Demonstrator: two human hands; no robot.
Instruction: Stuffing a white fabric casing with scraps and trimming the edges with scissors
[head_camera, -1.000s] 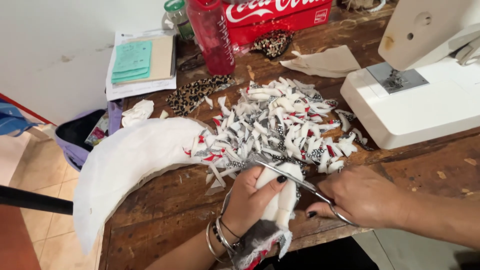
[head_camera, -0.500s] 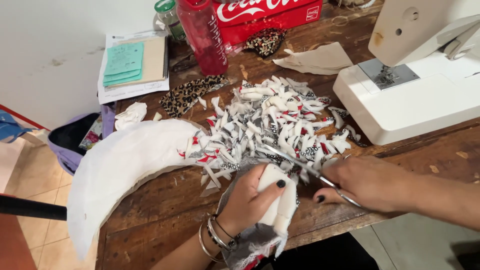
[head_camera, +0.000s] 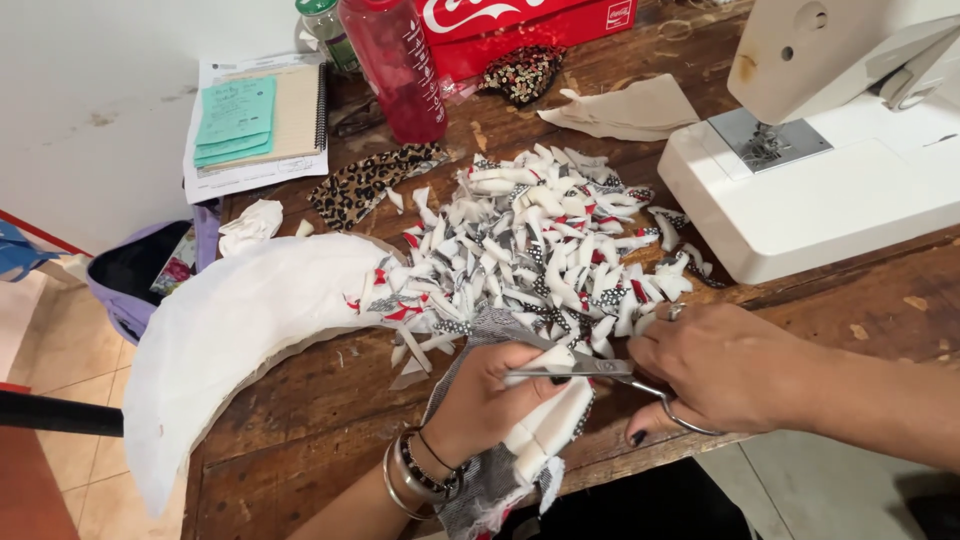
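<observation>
My left hand (head_camera: 485, 400) grips a folded piece of white and black-patterned fabric (head_camera: 545, 430) at the front edge of the wooden table (head_camera: 300, 400). My right hand (head_camera: 725, 365) holds a pair of scissors (head_camera: 590, 370), its blades lying across the fabric near my left fingers. Just beyond both hands lies a heap of cut fabric strips (head_camera: 530, 250), white with red and black print. Bracelets ring my left wrist.
A white sewing machine (head_camera: 830, 170) stands at the right. A large white curved fabric piece (head_camera: 220, 340) hangs over the table's left side. Red bottle (head_camera: 395, 65), red carton (head_camera: 520, 25), notebook with papers (head_camera: 255, 120), leopard-print scrap (head_camera: 365, 180) and beige cloth (head_camera: 625, 105) lie behind.
The view has shifted slightly. Both hands stay at the table's front edge, and the scissors have moved a little along the fabric held in my left hand.
</observation>
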